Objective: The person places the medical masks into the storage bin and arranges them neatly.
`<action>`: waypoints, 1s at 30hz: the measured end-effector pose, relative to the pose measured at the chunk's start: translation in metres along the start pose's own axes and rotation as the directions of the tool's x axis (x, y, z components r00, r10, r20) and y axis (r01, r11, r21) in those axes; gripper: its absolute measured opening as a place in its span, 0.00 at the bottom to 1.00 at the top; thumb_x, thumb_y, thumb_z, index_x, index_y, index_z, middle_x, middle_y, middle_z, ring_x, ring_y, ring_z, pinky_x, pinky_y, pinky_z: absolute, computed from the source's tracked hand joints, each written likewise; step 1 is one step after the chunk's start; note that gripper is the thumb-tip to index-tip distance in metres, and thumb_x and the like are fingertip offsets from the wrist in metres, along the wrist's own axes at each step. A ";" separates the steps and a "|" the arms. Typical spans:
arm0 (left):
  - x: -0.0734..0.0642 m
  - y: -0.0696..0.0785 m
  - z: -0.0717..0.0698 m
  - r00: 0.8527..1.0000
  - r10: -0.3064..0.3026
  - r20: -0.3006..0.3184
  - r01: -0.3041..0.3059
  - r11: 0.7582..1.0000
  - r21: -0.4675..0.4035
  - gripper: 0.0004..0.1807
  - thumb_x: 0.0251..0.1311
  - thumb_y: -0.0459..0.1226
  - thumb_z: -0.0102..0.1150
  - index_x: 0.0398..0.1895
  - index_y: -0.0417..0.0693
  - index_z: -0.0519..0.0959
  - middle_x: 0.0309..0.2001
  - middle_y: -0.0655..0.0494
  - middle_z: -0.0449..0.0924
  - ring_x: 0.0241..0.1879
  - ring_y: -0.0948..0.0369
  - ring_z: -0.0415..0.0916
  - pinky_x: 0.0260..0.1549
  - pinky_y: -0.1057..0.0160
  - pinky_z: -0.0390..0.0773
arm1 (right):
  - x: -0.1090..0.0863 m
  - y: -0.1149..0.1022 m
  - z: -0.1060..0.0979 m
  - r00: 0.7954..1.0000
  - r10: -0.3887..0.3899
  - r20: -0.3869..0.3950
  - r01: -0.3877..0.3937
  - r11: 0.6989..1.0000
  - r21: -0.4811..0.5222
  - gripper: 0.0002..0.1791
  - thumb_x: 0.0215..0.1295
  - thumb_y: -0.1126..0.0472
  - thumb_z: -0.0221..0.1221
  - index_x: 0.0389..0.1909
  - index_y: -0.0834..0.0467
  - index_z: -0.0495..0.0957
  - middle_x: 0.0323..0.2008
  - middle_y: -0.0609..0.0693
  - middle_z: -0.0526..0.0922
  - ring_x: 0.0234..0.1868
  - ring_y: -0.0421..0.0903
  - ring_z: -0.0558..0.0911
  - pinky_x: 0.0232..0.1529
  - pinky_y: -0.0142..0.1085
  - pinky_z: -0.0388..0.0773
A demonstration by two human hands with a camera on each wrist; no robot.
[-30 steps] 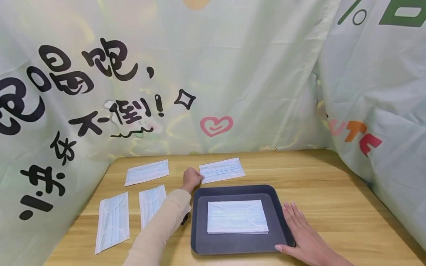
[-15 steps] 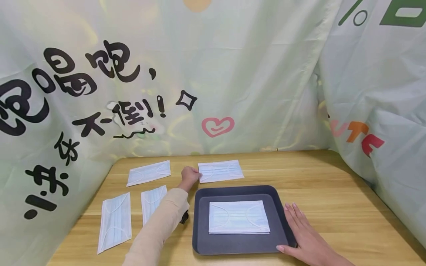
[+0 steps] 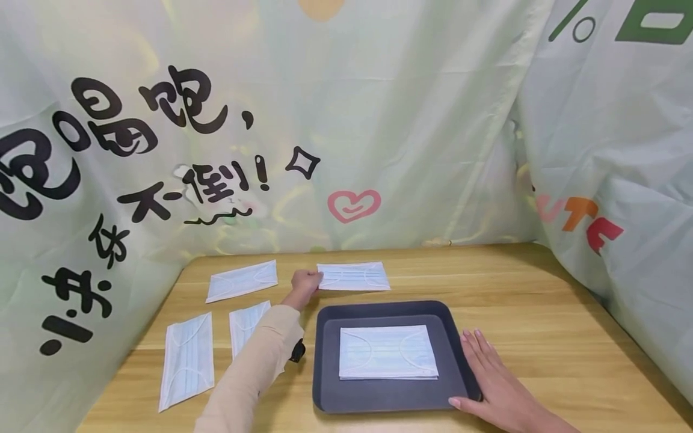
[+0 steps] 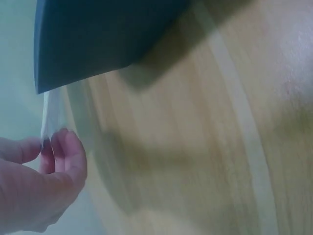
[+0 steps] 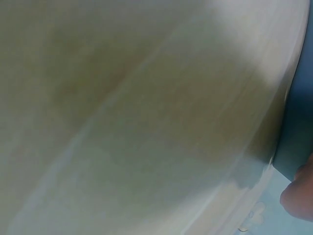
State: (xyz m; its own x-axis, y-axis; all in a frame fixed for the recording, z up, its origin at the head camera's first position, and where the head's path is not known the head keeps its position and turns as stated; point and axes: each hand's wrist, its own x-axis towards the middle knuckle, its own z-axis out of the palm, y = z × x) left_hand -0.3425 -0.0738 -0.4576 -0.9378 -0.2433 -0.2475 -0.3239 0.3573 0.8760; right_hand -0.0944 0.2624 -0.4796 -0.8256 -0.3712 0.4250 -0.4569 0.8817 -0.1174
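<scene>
Just below frame centre, we see the left hand [image 3: 305, 281] pinching a mask [image 3: 354, 276] by its edge | lower right, the right hand [image 3: 495, 385] rests straight-fingered against the tray [image 3: 379, 399] | we judge this the pickup; next calls for a level lift

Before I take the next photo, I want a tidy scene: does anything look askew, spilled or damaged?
Nothing looks spilled or torn. Only the three loose pleated face masks left of the tray lie at differing angles, unlike the neat mask stack on it; the sleeve partly hides one.
</scene>
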 end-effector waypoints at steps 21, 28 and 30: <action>-0.037 0.022 -0.039 0.970 0.221 -0.102 -0.210 0.972 0.104 0.09 0.55 0.31 0.58 0.35 0.32 0.82 0.37 0.39 0.82 0.34 0.53 0.78 0.33 0.63 0.78 | 0.001 0.004 0.001 0.997 -0.076 -0.029 0.074 0.996 -0.059 0.63 0.47 0.33 0.61 0.72 0.62 0.38 0.74 0.47 0.29 0.74 0.43 0.30 0.69 0.25 0.22; -0.043 0.033 -0.051 0.972 0.222 -0.069 -0.226 0.973 -0.047 0.11 0.56 0.30 0.58 0.38 0.28 0.80 0.38 0.36 0.82 0.22 0.64 0.76 0.27 0.66 0.82 | 0.001 0.004 0.002 0.997 -0.080 -0.020 0.079 0.995 -0.061 0.63 0.48 0.33 0.60 0.72 0.63 0.36 0.74 0.48 0.29 0.74 0.44 0.29 0.69 0.26 0.21; -0.044 0.037 -0.054 0.975 0.215 -0.058 -0.220 0.971 -0.091 0.11 0.56 0.29 0.59 0.38 0.28 0.80 0.38 0.37 0.82 0.21 0.68 0.74 0.30 0.63 0.83 | 0.000 0.004 0.002 0.997 -0.076 -0.013 0.075 0.995 -0.059 0.63 0.48 0.33 0.60 0.72 0.63 0.36 0.74 0.48 0.29 0.74 0.43 0.29 0.69 0.26 0.20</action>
State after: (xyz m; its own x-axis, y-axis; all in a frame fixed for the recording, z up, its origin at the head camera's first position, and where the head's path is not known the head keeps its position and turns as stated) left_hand -0.3066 -0.0989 -0.3919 -0.9767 -0.2127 -0.0291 -0.0975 0.3185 0.9429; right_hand -0.0973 0.2656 -0.4816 -0.7845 -0.4331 0.4438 -0.4968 0.8673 -0.0318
